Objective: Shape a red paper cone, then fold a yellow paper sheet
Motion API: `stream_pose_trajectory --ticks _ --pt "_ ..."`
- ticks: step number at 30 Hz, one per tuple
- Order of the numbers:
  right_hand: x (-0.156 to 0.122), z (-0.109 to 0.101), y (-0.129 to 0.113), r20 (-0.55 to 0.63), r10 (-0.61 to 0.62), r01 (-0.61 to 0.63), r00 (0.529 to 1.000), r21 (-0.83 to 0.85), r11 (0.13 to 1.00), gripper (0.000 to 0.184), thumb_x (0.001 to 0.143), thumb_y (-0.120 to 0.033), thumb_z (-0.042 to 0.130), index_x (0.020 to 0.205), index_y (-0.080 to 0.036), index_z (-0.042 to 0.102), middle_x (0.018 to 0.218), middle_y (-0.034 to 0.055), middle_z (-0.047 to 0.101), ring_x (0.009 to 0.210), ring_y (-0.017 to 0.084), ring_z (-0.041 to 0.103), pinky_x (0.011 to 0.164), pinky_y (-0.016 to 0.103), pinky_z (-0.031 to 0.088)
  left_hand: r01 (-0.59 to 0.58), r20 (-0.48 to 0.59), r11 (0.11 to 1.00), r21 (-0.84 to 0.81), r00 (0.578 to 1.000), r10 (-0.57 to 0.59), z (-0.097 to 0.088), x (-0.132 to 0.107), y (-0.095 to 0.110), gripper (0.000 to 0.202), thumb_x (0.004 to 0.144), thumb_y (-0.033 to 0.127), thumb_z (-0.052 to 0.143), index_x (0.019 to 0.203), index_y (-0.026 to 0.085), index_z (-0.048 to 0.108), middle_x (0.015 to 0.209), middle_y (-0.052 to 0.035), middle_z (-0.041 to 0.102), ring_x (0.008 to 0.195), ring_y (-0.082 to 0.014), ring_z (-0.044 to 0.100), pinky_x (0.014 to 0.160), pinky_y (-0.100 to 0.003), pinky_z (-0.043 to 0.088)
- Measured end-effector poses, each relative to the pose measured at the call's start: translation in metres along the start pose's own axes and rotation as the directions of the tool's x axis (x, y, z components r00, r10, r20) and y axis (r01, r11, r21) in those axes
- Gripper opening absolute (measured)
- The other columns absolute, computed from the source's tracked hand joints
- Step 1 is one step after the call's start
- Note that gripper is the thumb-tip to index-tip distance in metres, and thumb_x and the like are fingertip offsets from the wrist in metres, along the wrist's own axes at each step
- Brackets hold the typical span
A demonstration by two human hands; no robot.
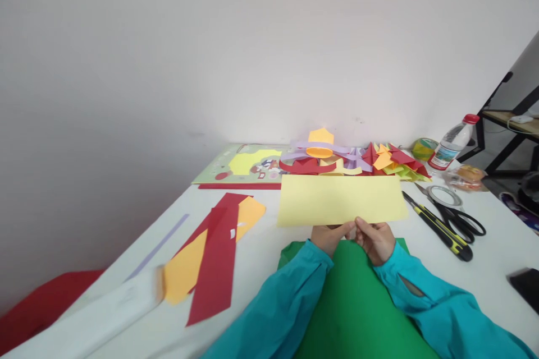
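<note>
A long pale-yellow sheet of paper (341, 199) is held up flat above the near side of the table, its lower edge toward me. My left hand (330, 238) pinches that lower edge near its middle, with the fingers hidden behind the paper. Close beside it, my right hand (374, 240) grips the same edge, thumb on the front face. The two thumbs nearly meet. Right of the sheet lie a black-and-yellow utility knife (440, 227) and black-handled scissors (457, 219).
Red paper strips (219, 258) and orange paper pieces (187, 266) lie on the left. Folded paper shapes (391, 160) stand along the wall. At the right are a roll of tape (444, 196), a water bottle (452, 143), wrapped food (465, 176) and a black object (526, 286).
</note>
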State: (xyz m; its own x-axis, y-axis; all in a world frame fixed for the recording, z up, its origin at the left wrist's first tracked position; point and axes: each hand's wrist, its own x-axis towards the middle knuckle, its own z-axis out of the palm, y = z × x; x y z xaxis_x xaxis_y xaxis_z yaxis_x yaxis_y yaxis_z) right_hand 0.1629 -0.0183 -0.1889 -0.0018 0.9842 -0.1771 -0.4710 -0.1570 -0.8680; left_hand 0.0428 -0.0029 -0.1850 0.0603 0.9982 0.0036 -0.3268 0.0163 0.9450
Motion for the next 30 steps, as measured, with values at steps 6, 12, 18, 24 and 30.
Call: stream_pose_trajectory --ticks 6,12,18,24,30 --pt "0.011 -0.009 -0.012 -0.122 -0.116 0.119 0.986 0.018 0.993 0.032 0.047 -0.034 0.087 0.052 -0.015 0.062 0.041 -0.0017 0.055 0.038 0.008 0.048 0.037 0.021 0.042 -0.007 -0.09 0.996 -0.087 0.996 -0.001 -0.006 0.01 0.002 0.031 0.043 0.033 0.084 0.045 0.015 0.059 0.055 -0.0014 0.062 0.048 -0.0103 0.051 0.044 -0.024 0.039" --pt "0.028 -0.03 -0.027 -0.228 -0.194 0.205 0.954 0.026 0.978 0.037 0.039 -0.033 0.09 0.057 -0.014 0.064 0.045 -0.0026 0.057 0.037 0.007 0.048 0.034 0.019 0.044 -0.009 -0.174 0.986 -0.167 0.985 -0.021 -0.022 0.025 0.018 0.028 0.04 0.029 0.084 0.05 0.012 0.064 0.042 -0.0001 0.055 0.04 -0.0081 0.046 0.042 -0.023 0.036" --pt "0.039 -0.051 -0.038 -0.205 -0.216 0.227 0.955 0.031 0.973 0.036 0.042 -0.031 0.09 0.062 -0.015 0.065 0.046 -0.0036 0.058 0.039 0.007 0.051 0.038 0.018 0.048 -0.062 -0.266 0.981 -0.186 0.964 0.011 -0.039 0.033 0.029 0.03 0.039 0.026 0.083 0.06 0.013 0.066 0.045 0.0013 0.057 0.041 -0.0073 0.048 0.044 -0.022 0.039" --pt "0.039 -0.057 -0.039 -0.176 -0.224 0.238 0.959 0.064 0.969 0.033 0.049 -0.029 0.089 0.066 -0.014 0.065 0.05 -0.0033 0.06 0.042 0.006 0.053 0.041 0.016 0.051 -0.145 -0.278 0.988 -0.046 0.952 0.127 -0.046 0.038 0.024 0.024 0.052 0.029 0.076 0.067 0.014 0.066 0.05 0.0008 0.058 0.045 -0.0092 0.052 0.05 -0.025 0.044" --pt "0.035 -0.047 -0.033 -0.115 -0.188 0.198 0.975 0.088 0.976 0.035 0.047 -0.034 0.089 0.067 -0.017 0.066 0.055 -0.002 0.064 0.049 0.01 0.06 0.044 0.02 0.053 -0.349 -0.161 0.905 0.242 0.906 0.392 -0.03 0.019 0.021 0.011 0.06 0.023 0.072 0.064 0.017 0.065 0.059 -0.0001 0.06 0.056 -0.0121 0.053 0.057 -0.027 0.044"
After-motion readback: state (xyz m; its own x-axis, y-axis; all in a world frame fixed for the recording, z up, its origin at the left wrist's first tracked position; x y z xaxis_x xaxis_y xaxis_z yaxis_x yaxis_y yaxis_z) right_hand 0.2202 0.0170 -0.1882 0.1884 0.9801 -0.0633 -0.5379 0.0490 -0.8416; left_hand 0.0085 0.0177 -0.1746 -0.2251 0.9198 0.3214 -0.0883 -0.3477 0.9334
